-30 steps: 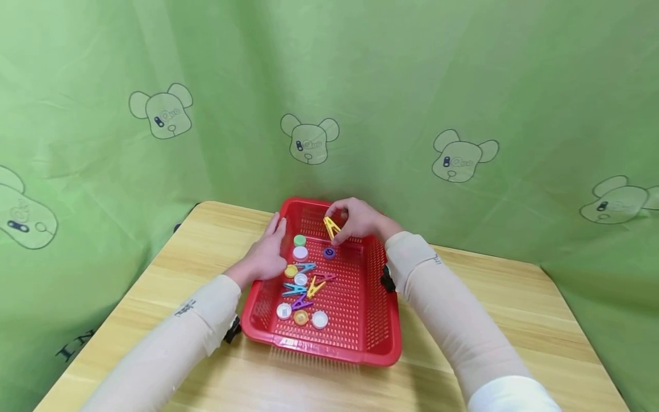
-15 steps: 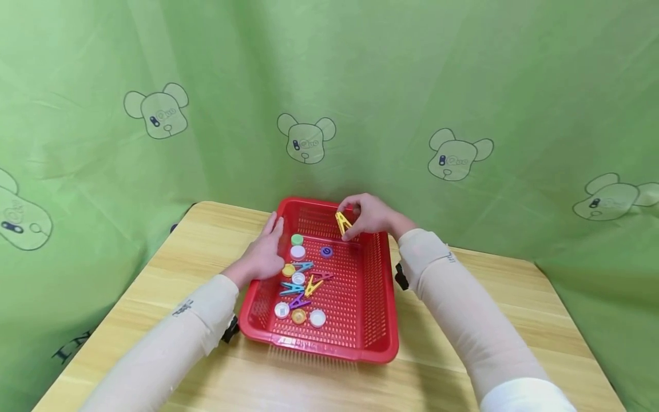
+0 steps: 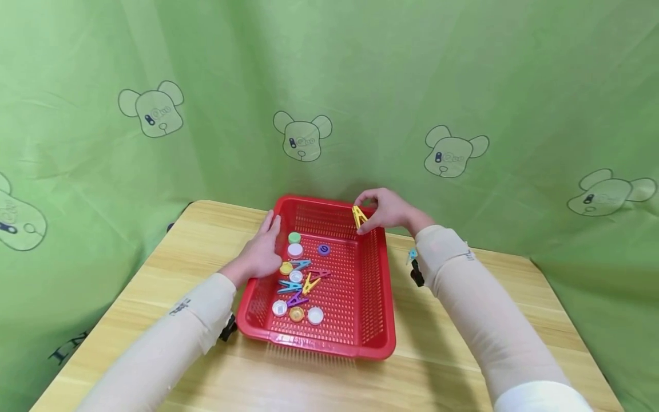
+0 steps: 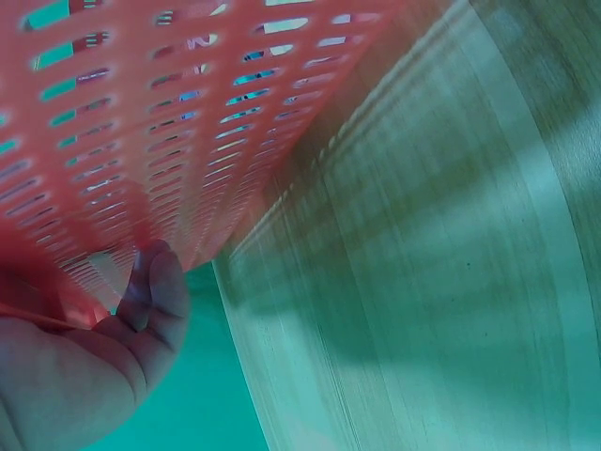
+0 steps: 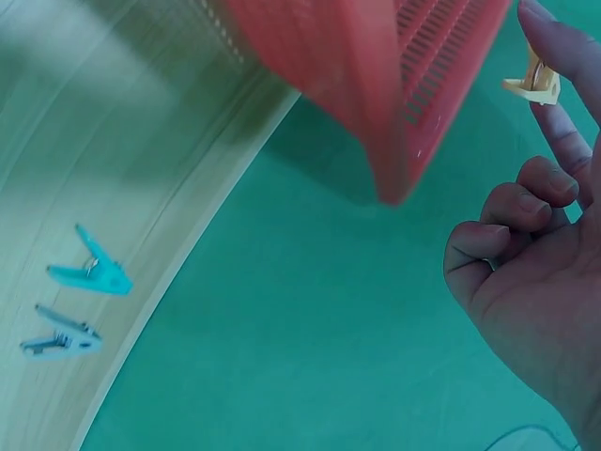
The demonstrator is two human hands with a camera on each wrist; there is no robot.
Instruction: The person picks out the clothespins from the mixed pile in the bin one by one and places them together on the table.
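In the head view, a red basket [image 3: 316, 342] stands on the wooden tabletop [image 3: 515, 309], near its far edge. At the basket's far right corner, the right hand [image 3: 389, 209] pinches a yellow clip [image 3: 358, 217], which sits at the hand's left, between thumb and forefinger. The left hand [image 3: 261, 256] rests on the basket's left rim, fingers pointing to the far left corner; whether they grip the rim I cannot tell. Round caps and small clips lie on the basket's floor, mostly along its left side, with a purple cap [image 3: 324, 249] farther right. In the left wrist view, the fingers [image 4: 169, 282] are up against the slotted outer wall, slightly bent. In the right wrist view, the yellow clip lies between thumb tip and forefinger tip, the other fingers curled, and the basket's corner is nearby, apart. A turquoise clip [image 5: 92, 271] and a paler clip [image 5: 62, 335] lie side by side near the tabletop's edge.
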